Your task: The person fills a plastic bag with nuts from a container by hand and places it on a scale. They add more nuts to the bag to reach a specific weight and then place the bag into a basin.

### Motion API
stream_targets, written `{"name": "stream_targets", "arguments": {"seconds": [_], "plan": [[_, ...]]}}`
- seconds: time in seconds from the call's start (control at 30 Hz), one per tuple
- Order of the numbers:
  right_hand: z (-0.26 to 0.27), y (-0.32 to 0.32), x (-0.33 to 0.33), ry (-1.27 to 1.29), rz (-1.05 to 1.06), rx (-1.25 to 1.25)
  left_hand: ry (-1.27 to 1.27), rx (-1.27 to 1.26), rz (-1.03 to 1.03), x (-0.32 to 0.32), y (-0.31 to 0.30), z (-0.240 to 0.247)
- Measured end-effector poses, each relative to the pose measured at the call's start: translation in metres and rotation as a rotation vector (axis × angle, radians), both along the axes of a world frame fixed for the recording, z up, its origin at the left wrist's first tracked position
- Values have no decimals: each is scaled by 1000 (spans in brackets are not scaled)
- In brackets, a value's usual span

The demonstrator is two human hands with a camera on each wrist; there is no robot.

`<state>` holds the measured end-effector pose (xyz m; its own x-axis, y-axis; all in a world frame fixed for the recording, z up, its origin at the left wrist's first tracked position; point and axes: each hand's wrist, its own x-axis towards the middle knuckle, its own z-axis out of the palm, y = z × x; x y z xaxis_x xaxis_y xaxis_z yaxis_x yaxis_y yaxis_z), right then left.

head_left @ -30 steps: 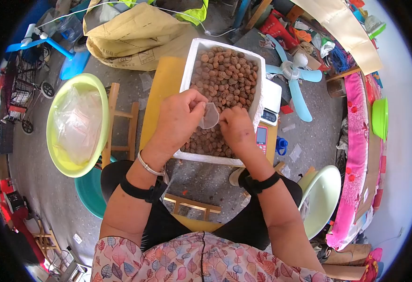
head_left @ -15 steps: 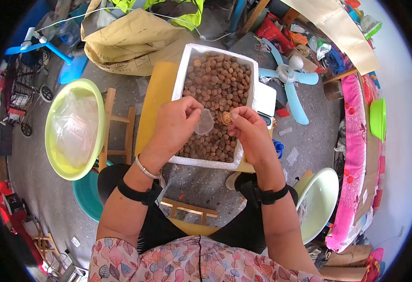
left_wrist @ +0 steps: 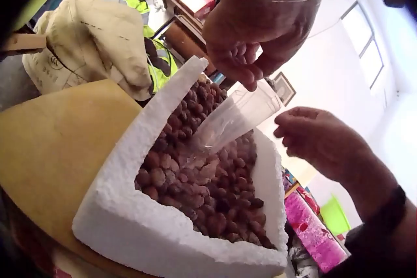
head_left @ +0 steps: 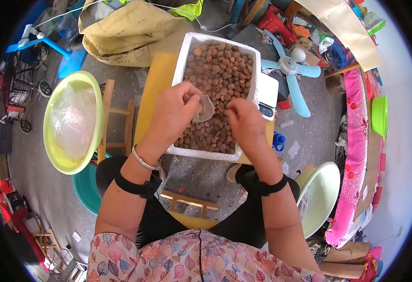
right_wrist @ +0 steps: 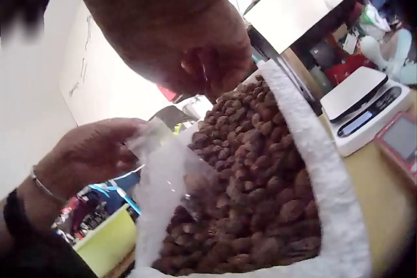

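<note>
A white foam box (head_left: 256,70) is filled with small brown, wrinkled, round pieces (head_left: 229,66) that look like nuts or dried fruit. Over its near half, my left hand (head_left: 170,113) pinches the rim of a small clear plastic bag (head_left: 207,109) between thumb and fingers. In the left wrist view the bag (left_wrist: 238,118) slants down toward the pieces. Just right of the bag, my right hand (head_left: 248,123) hovers over the box, back upward and fingers curled. Its fingertips are hidden from above, and I cannot tell whether they hold a piece.
The box rests on a yellow table (head_left: 152,89). To its right are a white scale (head_left: 268,94) and a red device (right_wrist: 399,141). A yellow-green basin (head_left: 51,141) with plastic bags stands left, a pale basin (head_left: 323,197) right. A fan (head_left: 290,66) stands beyond the scale.
My right hand held up a light brown wrinkled piece half a second ago. Now it is turned knuckles up, and that piece no longer shows in it. My left hand keeps pinching the bag.
</note>
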<state>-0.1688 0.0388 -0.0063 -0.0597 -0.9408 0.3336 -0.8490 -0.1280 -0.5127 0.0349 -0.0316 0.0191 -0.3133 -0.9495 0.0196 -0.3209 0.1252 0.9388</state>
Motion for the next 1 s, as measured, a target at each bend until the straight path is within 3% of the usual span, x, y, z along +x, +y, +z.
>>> {"name": "stream_targets", "arguments": {"seconds": [0.13, 0.27, 0.57, 0.67, 0.77, 0.87, 1.0], "plan": [[-21, 7, 15, 217, 155, 147, -11, 3, -6, -1, 2, 4], [-28, 3, 17, 373, 133, 236, -27, -27, -15, 1, 3, 5], [-42, 0, 14, 353, 138, 174, -54, -47, -35, 2, 2, 6], [-39, -3, 4, -17, 79, 236, -24, -5, -30, 2, 1, 3], [12, -12, -4, -787, -166, 699, -46, 17, -21, 3, -1, 4], [19, -4, -14, -1290, -121, 659, -80, 4, -29, 3, 0, 7], [23, 1, -10, -1404, -71, 612, -50, 8, -31, 0, 2, 5]]}}
